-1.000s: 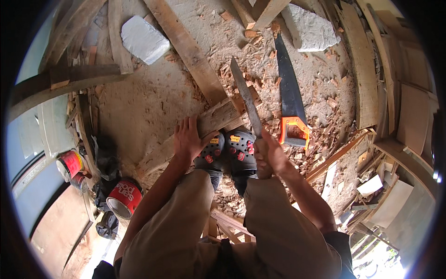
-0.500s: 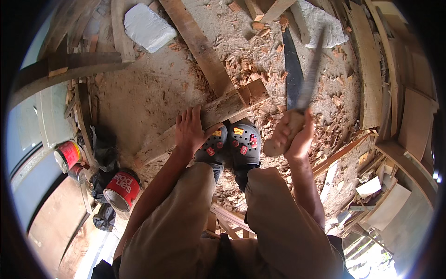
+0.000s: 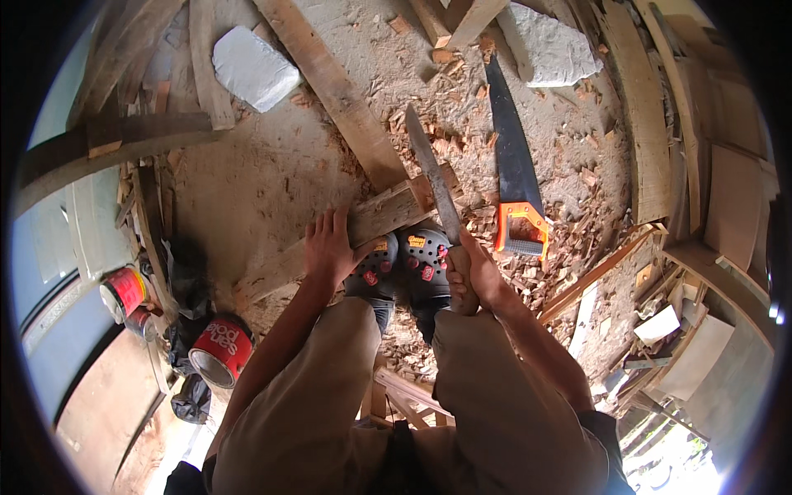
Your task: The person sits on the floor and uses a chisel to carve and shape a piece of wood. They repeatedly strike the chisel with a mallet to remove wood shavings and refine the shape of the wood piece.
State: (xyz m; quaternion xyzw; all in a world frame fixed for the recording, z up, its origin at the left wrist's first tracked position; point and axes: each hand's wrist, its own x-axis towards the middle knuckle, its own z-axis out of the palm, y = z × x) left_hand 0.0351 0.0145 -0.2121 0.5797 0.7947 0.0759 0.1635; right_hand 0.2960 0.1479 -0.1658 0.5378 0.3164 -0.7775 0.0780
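A machete (image 3: pixel 435 175) with a long worn blade and a wooden handle is in my right hand (image 3: pixel 478 276), the fingers closed round the handle. Its blade slants up and to the left, across the right end of a wooden beam (image 3: pixel 384 214); I cannot tell whether it touches the wood. My left hand (image 3: pixel 328 247) grips the beam further left, fingers over its far side and thumb toward the near side. A notch-like reddish cut shows near the beam's right end. That end meets a longer plank (image 3: pixel 330 82) running away to the far left. Dark clogs (image 3: pixel 424 260) on my feet stand just behind the beam.
A handsaw (image 3: pixel 515 153) with an orange handle lies on the chip-strewn floor to the right. Two pale stone blocks (image 3: pixel 256 68) (image 3: pixel 551 48) sit at the far side. Red cans (image 3: pixel 221 350) and black plastic (image 3: pixel 188 280) stand left; boards (image 3: pixel 648 124) line the right.
My right hand has swung the machete leftward and down, from above the saw to the beam's right end, uncovering the saw's handle. My left hand stays on the beam.
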